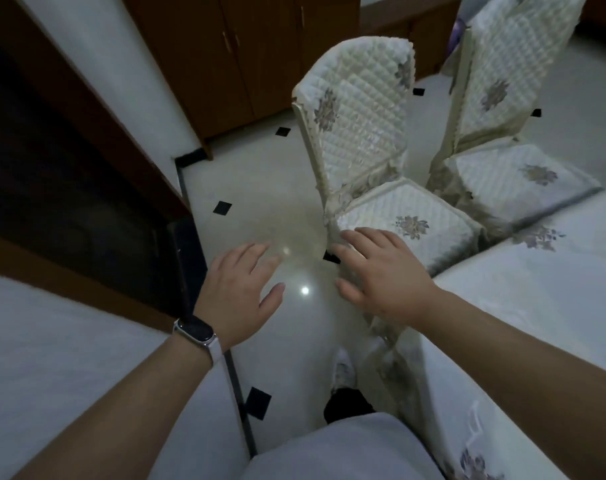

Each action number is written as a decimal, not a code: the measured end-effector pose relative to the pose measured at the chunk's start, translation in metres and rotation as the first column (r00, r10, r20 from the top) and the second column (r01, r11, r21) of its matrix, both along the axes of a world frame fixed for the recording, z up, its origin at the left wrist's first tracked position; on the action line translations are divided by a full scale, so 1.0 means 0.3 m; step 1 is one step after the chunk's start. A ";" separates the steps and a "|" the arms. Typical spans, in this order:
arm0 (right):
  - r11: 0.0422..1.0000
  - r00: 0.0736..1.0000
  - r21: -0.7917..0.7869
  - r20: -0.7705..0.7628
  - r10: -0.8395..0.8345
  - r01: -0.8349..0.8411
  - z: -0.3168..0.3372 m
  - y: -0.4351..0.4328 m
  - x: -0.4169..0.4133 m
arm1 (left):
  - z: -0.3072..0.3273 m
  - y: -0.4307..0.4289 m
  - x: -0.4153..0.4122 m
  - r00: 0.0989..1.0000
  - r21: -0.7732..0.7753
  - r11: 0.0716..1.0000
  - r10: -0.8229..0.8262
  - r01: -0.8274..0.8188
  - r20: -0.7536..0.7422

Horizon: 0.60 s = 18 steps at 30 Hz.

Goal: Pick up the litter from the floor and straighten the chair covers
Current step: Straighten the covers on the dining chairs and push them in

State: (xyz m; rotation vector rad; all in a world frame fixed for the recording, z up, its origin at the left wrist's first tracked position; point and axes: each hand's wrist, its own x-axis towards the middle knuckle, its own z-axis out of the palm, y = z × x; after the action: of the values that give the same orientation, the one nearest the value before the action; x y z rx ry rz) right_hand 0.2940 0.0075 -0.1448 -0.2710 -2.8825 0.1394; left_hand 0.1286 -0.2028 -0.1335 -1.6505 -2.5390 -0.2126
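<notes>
Two chairs with quilted cream covers and purple flower prints stand ahead. The nearer chair (360,133) has its cover skewed on the backrest, baring the frame's left edge. The second chair (502,98) stands behind it to the right. My left hand (240,292), with a watch on the wrist, hovers open above the glossy floor. My right hand (381,271) is open with spread fingers at the near corner of the nearer chair's seat cover (433,216), over its fringe. No litter shows on the visible floor.
A table with a matching white cloth (537,306) fills the right side. A dark wooden doorframe (86,133) and white wall are on the left. Brown cabinets (242,46) stand at the back. The pale tiled floor (260,188) has black diamond insets. My shoe (343,372) is below.
</notes>
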 end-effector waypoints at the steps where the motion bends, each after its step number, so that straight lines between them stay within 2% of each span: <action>1: 1.000 1.000 -0.009 0.009 -0.005 0.005 -0.008 0.035 -0.060 | 0.012 0.038 -0.051 1.000 -0.027 1.000 0.007 -0.007 -0.001; 5: 0.998 0.999 -0.046 -0.021 -0.047 0.046 0.012 0.157 -0.282 | 0.079 0.193 -0.246 1.000 -0.024 1.000 0.018 -0.019 -0.025; 9: 1.000 0.999 -0.002 -0.050 -0.019 0.019 0.073 0.286 -0.483 | 0.124 0.310 -0.417 0.998 0.000 0.999 0.049 -0.049 -0.044; 18: 1.000 1.000 0.014 -0.008 -0.018 0.019 0.087 0.448 -0.838 | 0.083 0.446 -0.803 0.998 0.060 0.997 0.054 -0.052 -0.024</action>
State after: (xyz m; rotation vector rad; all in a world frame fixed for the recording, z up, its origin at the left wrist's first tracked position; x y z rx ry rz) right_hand 0.0425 0.1418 -0.1186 -0.2938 -2.8712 0.1165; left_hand -0.1124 -0.0689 -0.1086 -1.5524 -2.5285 -0.2572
